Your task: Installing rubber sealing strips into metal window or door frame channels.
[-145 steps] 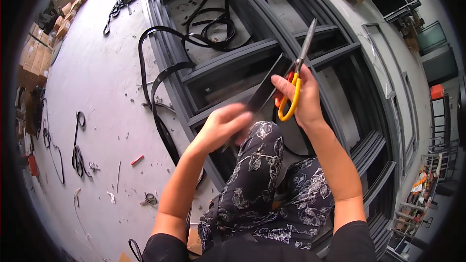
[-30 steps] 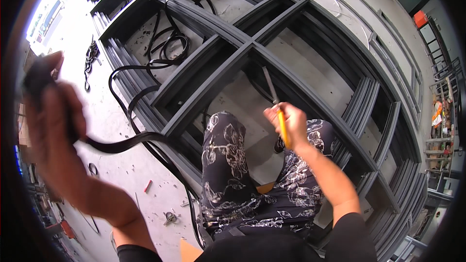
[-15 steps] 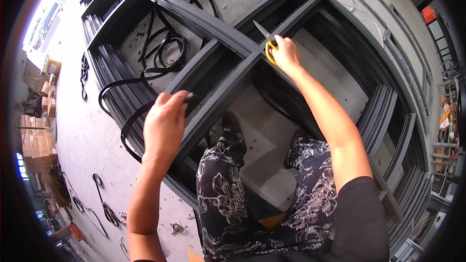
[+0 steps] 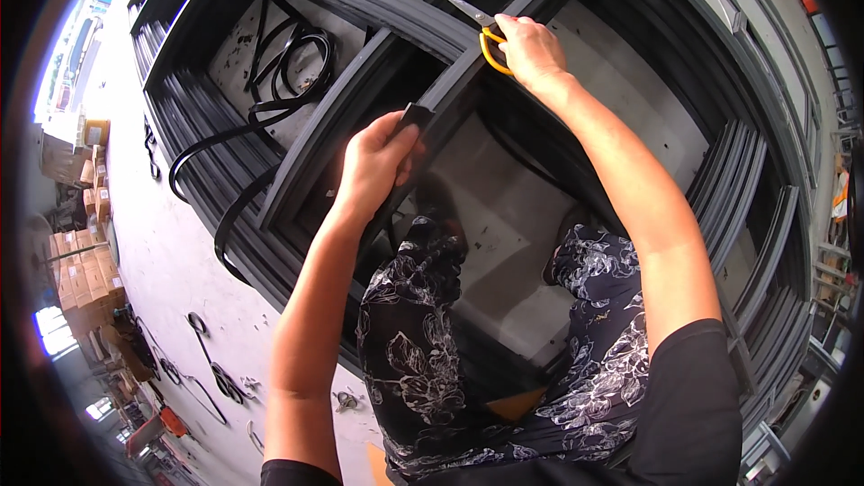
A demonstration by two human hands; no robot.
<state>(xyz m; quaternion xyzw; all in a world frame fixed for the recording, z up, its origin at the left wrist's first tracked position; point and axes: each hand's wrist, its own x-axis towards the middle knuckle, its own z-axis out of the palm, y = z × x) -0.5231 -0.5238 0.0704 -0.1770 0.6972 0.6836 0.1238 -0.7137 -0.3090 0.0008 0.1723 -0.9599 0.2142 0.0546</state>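
Note:
My right hand grips a pair of scissors by the yellow handles. Their blades look nearly closed and point up and to the left, above the grey frame bars. A short black strip end sticks out of my left hand, pinched between thumb and fingers. This hand is over a bar of the dark grey metal frame, nearer to me than the scissors. Whether the strip in it joins the long black strip at the frame's left side is hidden.
Loops of black strip lie inside the frame's far-left opening. My legs stand within a near opening. Strip scraps litter the floor on the left, with stacked cardboard boxes beyond. More long bars lie at the right.
My left hand has moved right and farther away, bringing the black strip end to the frame bar near the scissors. The head view has shifted; the scissors stay in my right hand.

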